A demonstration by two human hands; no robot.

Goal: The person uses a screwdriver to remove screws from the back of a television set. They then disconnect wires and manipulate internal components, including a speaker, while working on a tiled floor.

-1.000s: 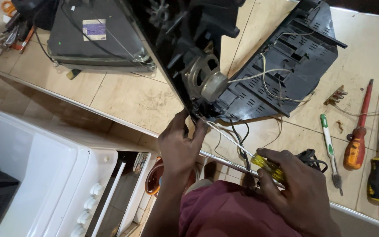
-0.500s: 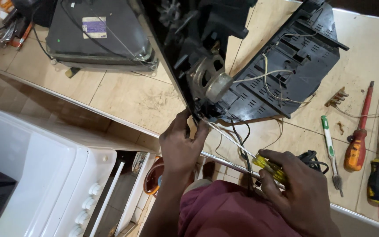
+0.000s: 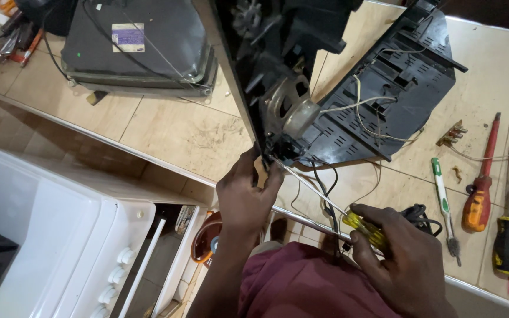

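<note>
Since half a second ago little has moved: the right hand (image 3: 405, 262) remains closed around the yellow translucent handle of a screwdriver (image 3: 365, 228), and its thin metal shaft now reaches up-left to the lower corner of the black frame (image 3: 278, 147), so the tip seems seated at a fastening there, though the contact point is hidden. The left hand (image 3: 244, 194) has edged up slightly; its fingers pinch that same corner, steadying it. The frame is hard black plastic, tilted on the tan tiled surface (image 3: 178, 129), carrying a dull metal motor (image 3: 293, 109) with loose pale wires (image 3: 360, 106). Right of it lie a red screwdriver (image 3: 479, 188) and a green-and-white brush (image 3: 443, 203). Farthest, a grey casing (image 3: 136, 47).
</note>
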